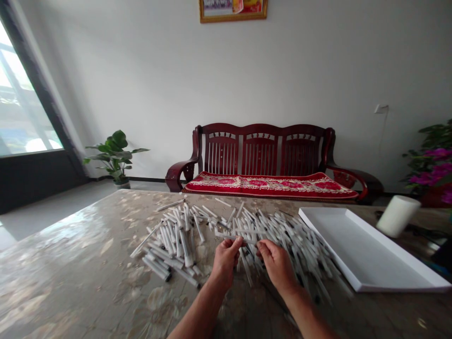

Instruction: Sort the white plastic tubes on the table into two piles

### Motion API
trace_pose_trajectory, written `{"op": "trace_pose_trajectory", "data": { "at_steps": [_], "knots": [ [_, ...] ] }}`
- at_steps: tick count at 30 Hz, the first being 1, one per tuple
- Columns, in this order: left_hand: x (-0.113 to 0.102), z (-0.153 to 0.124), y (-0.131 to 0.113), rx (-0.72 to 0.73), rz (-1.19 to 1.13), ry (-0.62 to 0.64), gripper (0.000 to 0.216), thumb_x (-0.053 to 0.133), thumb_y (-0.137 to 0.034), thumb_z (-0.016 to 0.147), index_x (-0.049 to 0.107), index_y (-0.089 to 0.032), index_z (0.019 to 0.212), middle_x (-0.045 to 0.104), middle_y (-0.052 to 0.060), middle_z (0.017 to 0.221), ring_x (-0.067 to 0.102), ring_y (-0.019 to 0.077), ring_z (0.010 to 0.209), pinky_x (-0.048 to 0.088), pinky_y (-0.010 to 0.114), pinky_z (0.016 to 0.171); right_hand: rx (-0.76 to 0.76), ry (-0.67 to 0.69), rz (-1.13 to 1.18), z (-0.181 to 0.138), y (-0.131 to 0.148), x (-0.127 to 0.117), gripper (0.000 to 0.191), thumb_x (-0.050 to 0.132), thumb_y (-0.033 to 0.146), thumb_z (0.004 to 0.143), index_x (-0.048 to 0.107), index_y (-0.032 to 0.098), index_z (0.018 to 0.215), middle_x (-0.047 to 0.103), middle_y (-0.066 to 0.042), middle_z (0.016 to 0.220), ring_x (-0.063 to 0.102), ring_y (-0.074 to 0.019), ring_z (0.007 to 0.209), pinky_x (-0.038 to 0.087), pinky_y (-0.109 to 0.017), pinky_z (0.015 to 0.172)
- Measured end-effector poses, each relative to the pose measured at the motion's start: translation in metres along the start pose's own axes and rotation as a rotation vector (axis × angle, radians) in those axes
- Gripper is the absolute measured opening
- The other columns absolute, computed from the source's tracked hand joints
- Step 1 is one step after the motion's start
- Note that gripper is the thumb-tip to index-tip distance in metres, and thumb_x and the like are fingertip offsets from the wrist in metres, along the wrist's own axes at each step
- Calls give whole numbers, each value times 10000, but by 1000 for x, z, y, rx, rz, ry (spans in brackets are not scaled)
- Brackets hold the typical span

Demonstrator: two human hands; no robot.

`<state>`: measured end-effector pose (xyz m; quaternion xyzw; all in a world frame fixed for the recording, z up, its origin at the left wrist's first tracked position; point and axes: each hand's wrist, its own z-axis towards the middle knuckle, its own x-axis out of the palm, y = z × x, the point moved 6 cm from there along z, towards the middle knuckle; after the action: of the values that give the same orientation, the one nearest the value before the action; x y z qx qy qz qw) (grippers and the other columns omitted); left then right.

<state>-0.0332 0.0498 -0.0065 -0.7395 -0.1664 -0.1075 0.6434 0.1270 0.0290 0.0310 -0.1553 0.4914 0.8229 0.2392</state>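
Between my fingertips is a slim white pen, held level over the table. My left hand pinches it with thumb and index finger, and part of it sticks out to the left. At its right end, the fingers of my right hand are closed together, partly smeared by motion. A loose pile of white pens, some with dark ends, lies to the left of my hands. Another heap of similar pens spreads behind and to the right, partly hidden by my right hand.
On the right of the patterned table sits a shallow white tray. Beside it stands a white roll, with dark items behind. A red wooden bench is beyond the table, and a potted plant is at far left.
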Motion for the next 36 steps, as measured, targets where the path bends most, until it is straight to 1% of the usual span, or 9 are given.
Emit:
{"op": "trace_pose_trajectory", "data": {
  "at_steps": [4,7,13,16,19,24,30,33,36],
  "knots": [
    [1,-1,-1,1,10,8,603,797,-689,472,636,-141,664,303,-120,412,207,31,385,127,196,390,-77,-99,49,1,5,-6,236,545,364,893,729,219,924,753,-64,856,705,-208,784,548,-282,703],
    [2,-1,-1,-5,11,5,604,796,-690,469,638,-144,673,304,-119,418,200,31,387,121,197,392,-61,-97,88,1,4,-6,268,573,394,881,714,219,1027,753,-77,944,708,-218,848,557,-295,739],
    [3,-2,-1,8,32,-3,590,795,-682,478,632,-147,666,303,-116,428,203,30,391,116,193,391,69,-4,63,2,-6,1,368,466,459,933,700,221,777,689,-37,601,661,-202,559,510,-279,525],
    [3,-2,-1,0,18,-12,599,798,-687,465,632,-147,667,287,-124,415,187,28,387,111,192,387,-9,-73,56,2,-1,-4,247,547,397,883,720,221,890,750,-58,805,704,-215,736,549,-295,671],
    [3,-1,-1,6,-1,-18,604,802,-687,456,633,-148,667,288,-127,408,176,26,385,112,191,382,-10,-90,114,2,-1,-5,280,563,407,881,706,220,1033,757,-74,959,714,-220,852,562,-305,751],
    [2,0,1,14,9,-12,589,807,-671,476,636,-147,685,288,-129,406,180,25,379,112,192,382,110,24,144,1,-13,4,379,445,475,943,712,223,847,723,-48,664,686,-207,583,536,-286,542],
    [1,1,2,13,13,-23,582,809,-667,475,640,-149,681,287,-130,408,176,22,373,106,191,378,29,-81,154,2,-3,-3,265,576,399,859,716,217,992,764,-73,929,719,-233,832,569,-318,717],
    [2,-1,1,31,18,-29,572,810,-657,486,648,-147,686,318,-120,420,195,24,381,120,190,382,125,-16,240,2,-8,2,348,488,477,912,709,220,996,765,-72,866,725,-227,714,564,-307,590],
    [2,-2,-1,47,21,-43,575,815,-652,475,650,-144,688,365,-107,438,205,25,394,122,191,387,188,59,283,2,-14,9,404,448,520,921,706,224,827,735,-54,684,691,-218,545,519,-291,469]
  ]
}}
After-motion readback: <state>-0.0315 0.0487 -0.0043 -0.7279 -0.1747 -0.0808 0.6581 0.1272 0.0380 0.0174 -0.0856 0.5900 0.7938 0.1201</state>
